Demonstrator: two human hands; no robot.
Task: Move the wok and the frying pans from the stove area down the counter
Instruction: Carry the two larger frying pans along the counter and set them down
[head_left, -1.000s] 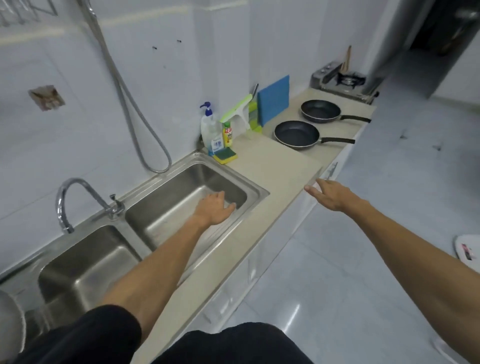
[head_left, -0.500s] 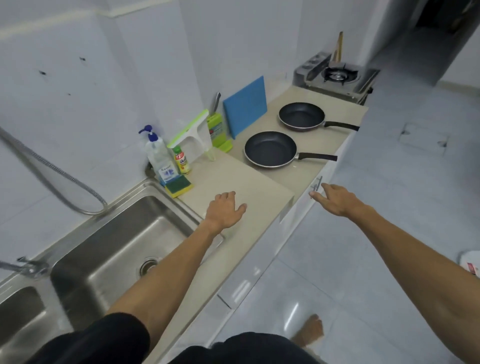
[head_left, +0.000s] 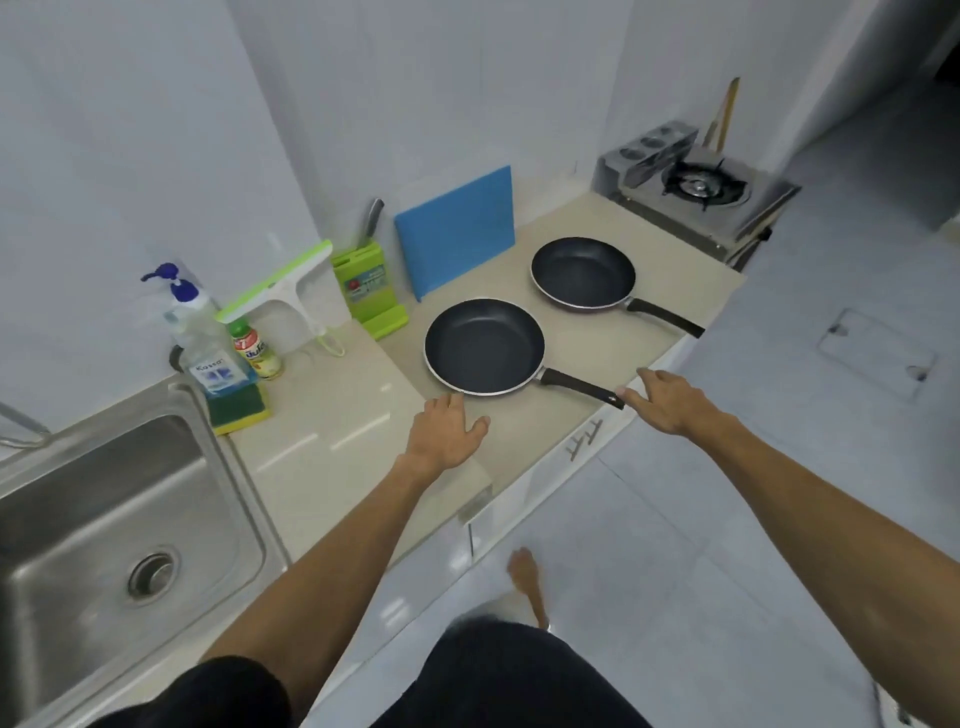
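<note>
Two black frying pans lie on the beige counter (head_left: 332, 447). The near frying pan (head_left: 483, 345) points its black handle toward the counter's front edge; the far frying pan (head_left: 582, 274) sits behind it, closer to the gas stove (head_left: 701, 192). My left hand (head_left: 444, 431) hovers open just in front of the near pan's rim. At the tip of that pan's handle, my right hand (head_left: 670, 397) is open with its fingers touching or almost touching it. No wok is in view.
A blue cutting board (head_left: 457, 231) leans on the wall behind the pans, beside a green knife block (head_left: 369, 286). A squeegee (head_left: 283, 296), soap bottle (head_left: 200, 338), small bottle (head_left: 257, 348) and sponge (head_left: 239, 410) stand by the steel sink (head_left: 104, 519). Tiled floor lies to the right.
I have moved along the counter from the sink toward the pans. Both hands have advanced: the left to the near pan's rim, the right to its handle tip.
</note>
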